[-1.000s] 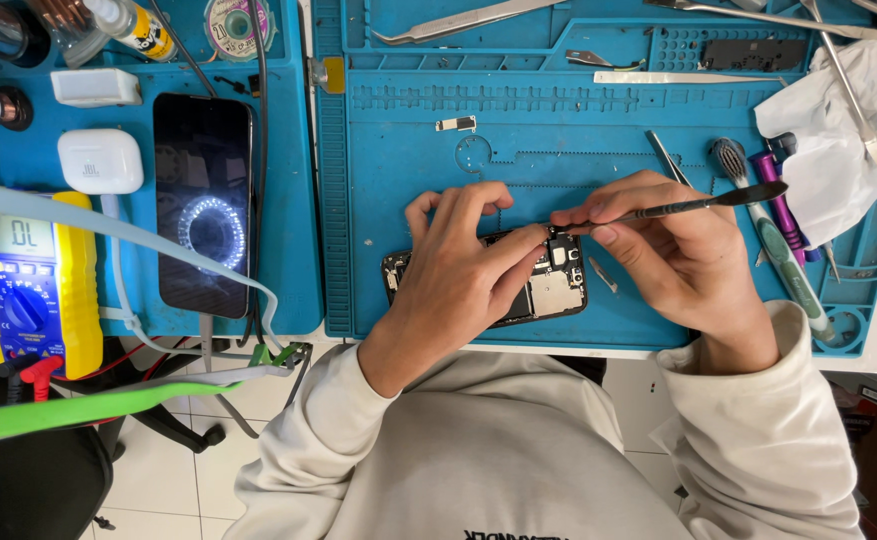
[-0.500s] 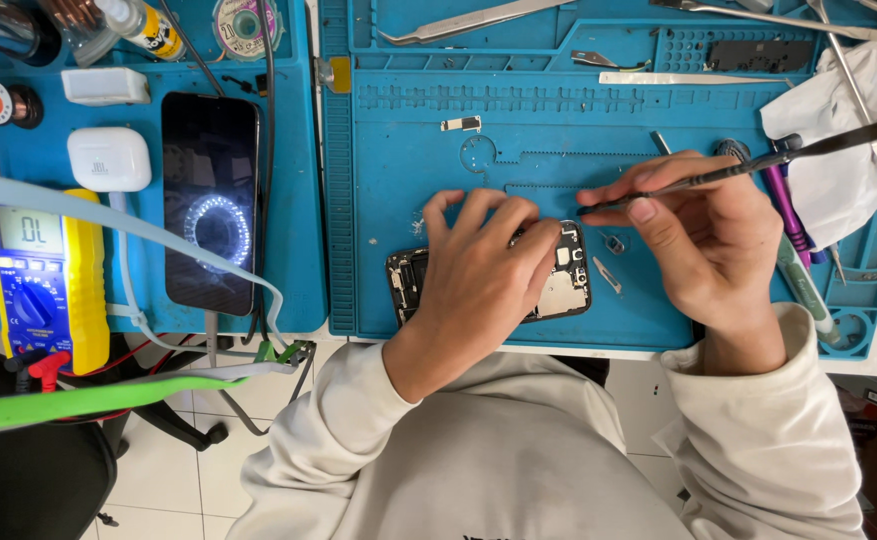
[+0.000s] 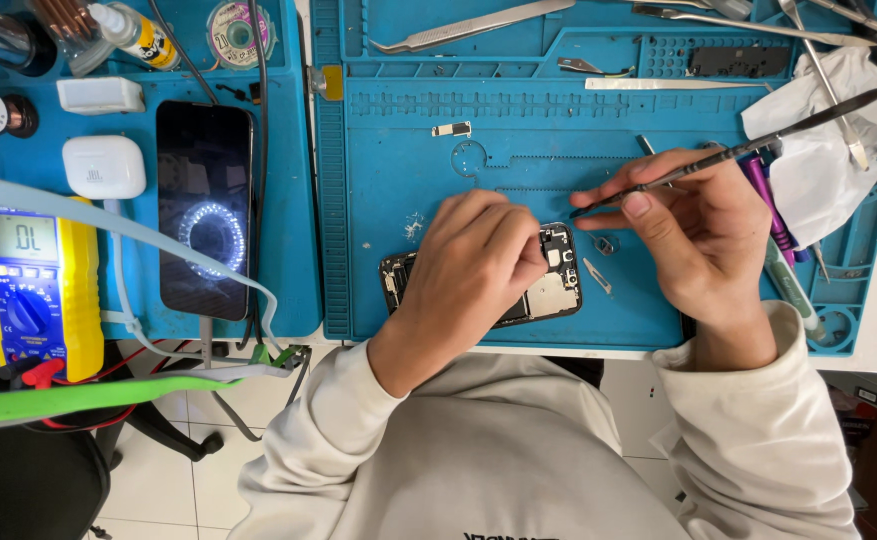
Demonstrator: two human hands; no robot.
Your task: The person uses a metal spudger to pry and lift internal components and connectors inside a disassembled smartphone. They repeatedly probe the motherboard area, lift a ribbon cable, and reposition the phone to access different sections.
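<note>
L hand [image 3: 473,270] presses opened phone [image 3: 548,290] flat on blue mat [image 3: 398,180], fingers curled over it. R hand [image 3: 698,225] fingers pinch thin black spudger [image 3: 748,148], tip just above phone's top edge.

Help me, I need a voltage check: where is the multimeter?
In the head view, the yellow multimeter lies at the far left, beside the dark phone and below the white earbud case.
</note>
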